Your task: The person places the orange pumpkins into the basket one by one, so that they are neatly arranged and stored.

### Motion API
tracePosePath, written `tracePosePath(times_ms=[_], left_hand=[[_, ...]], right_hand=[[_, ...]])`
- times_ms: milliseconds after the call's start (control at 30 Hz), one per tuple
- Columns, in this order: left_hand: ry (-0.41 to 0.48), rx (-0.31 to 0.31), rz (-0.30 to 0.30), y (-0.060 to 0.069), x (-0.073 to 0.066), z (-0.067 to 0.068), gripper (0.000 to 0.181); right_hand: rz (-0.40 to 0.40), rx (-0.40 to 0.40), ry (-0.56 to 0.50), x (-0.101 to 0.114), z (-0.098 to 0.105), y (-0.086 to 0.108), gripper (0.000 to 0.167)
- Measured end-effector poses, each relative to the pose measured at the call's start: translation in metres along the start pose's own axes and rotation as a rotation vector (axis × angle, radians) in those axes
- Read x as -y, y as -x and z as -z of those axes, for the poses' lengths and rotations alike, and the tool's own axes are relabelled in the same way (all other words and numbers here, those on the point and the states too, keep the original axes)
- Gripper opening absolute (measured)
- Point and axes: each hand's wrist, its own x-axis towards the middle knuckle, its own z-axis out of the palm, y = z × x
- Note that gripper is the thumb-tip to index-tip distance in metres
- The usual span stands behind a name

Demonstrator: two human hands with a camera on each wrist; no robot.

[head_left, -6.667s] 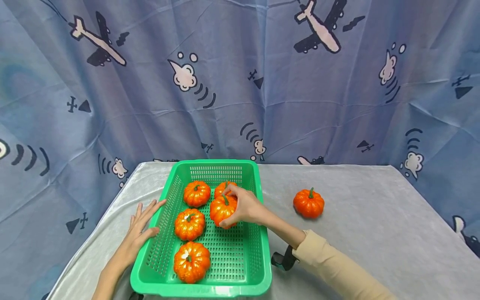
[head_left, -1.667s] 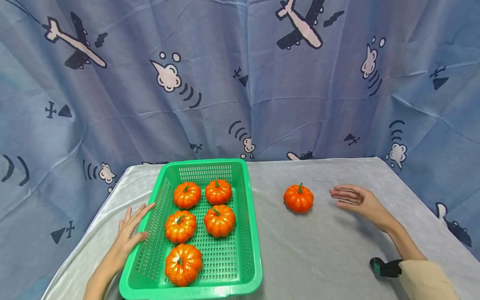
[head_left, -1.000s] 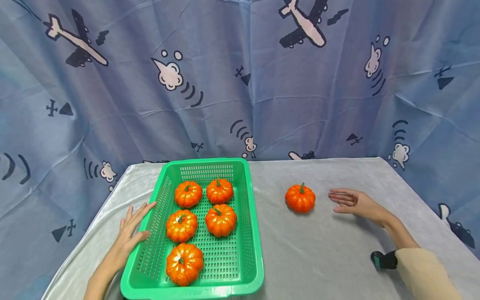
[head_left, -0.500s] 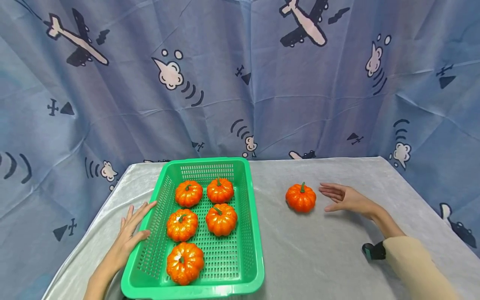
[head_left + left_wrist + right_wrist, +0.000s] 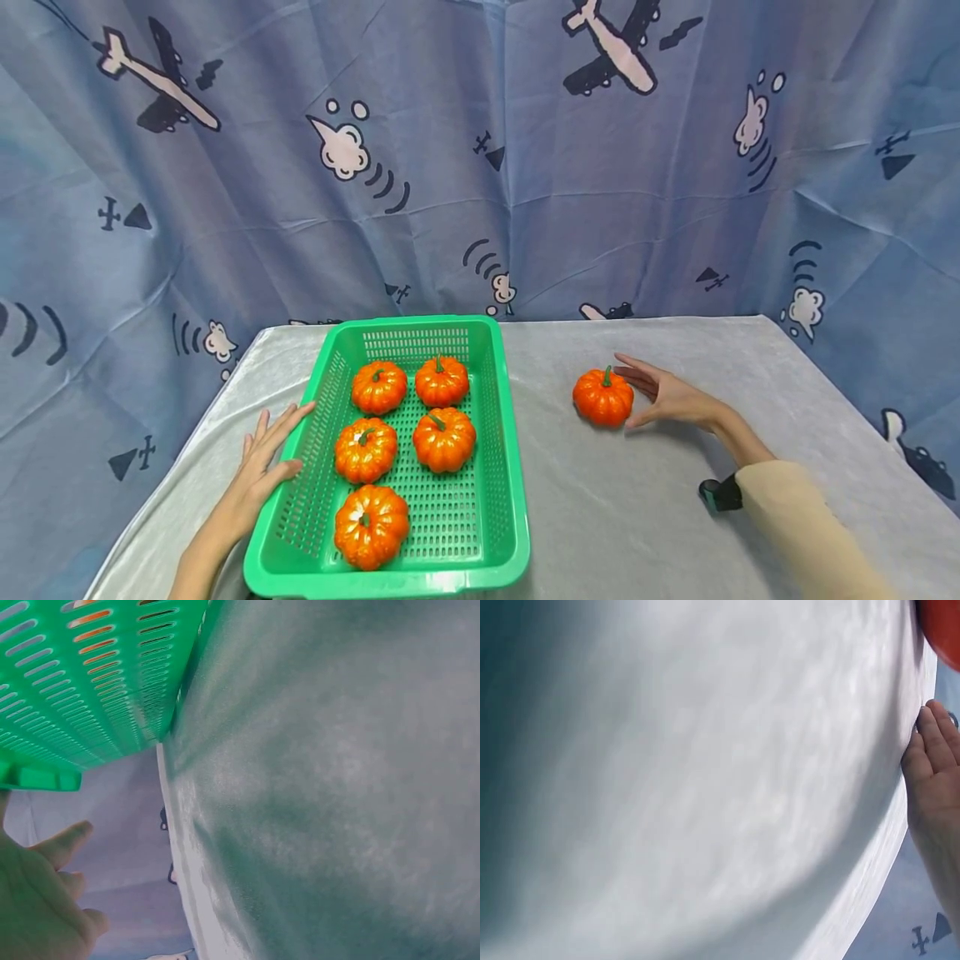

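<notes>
A green plastic basket [image 5: 512, 467] holds several small orange pumpkins, among them a front one [image 5: 371, 527] and a right one [image 5: 444, 439]. My left hand [image 5: 251, 479] rests on the basket's left rim with its fingers spread; the left wrist view shows part of that hand [image 5: 45, 892] beside the slotted wall [image 5: 97, 690]. One more orange pumpkin [image 5: 602, 398] with a green stem sits on the cloth right of the basket. My right hand [image 5: 671, 398] is at its right side, thumb and fingers parted. In the right wrist view a gap shows between the fingers [image 5: 934, 742] and that pumpkin [image 5: 943, 630].
A pale grey cloth [image 5: 600, 517] covers the table. Behind it hangs a blue curtain [image 5: 450, 167] printed with planes and clouds. A black strap device [image 5: 722, 493] is at my right wrist, beside the beige sleeve [image 5: 795, 517].
Earlier my right hand was holding a pumpkin inside the basket. It let go, moved out to the right, and has since come leftward to the loose pumpkin. My left hand stays on the rim.
</notes>
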Motion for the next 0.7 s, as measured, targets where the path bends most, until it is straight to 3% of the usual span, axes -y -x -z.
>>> tracePosePath(times_ms=[300, 400, 533, 700], left_hand=[[0.001, -0.007, -0.003, 0.001, 0.0, -0.001, 0.064], [-0.002, -0.01, -0.004, 0.001, 0.001, -0.001, 0.064], [-0.002, -0.012, -0.006, 0.001, 0.001, -0.001, 0.065], [-0.004, -0.008, -0.002, 0.0, 0.001, -0.001, 0.064]], right_hand=[[0.018, 0.003, 0.083, 0.009, -0.018, -0.017, 0.112], [0.014, 0.01, 0.067, 0.012, -0.023, -0.022, 0.114], [0.023, 0.018, 0.018, 0.012, -0.027, -0.028, 0.108], [0.022, -0.041, 0.026, 0.01, -0.029, -0.031, 0.089]])
